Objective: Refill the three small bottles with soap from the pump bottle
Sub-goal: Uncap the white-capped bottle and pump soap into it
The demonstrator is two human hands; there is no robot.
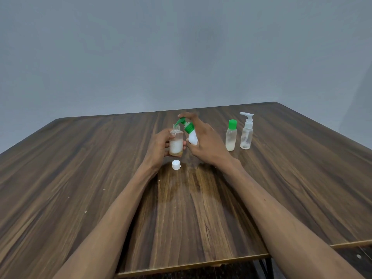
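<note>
Setting: plain indoor room, type not certain. I sit at a dark wood-grain laminate desk (100, 178) with a pale edge strip and a black metal leg (265, 266) showing under the near right corner. Behind it, a bare grey-blue wall (181, 47). On the desk: only small plastic toiletry containers, a green-capped bottle (231, 135), a clear spray bottle (246, 131), a loose white cap (176, 164). Reads as a simple staged work spot in a home or office room rather than a kitchen or workshop.
</note>
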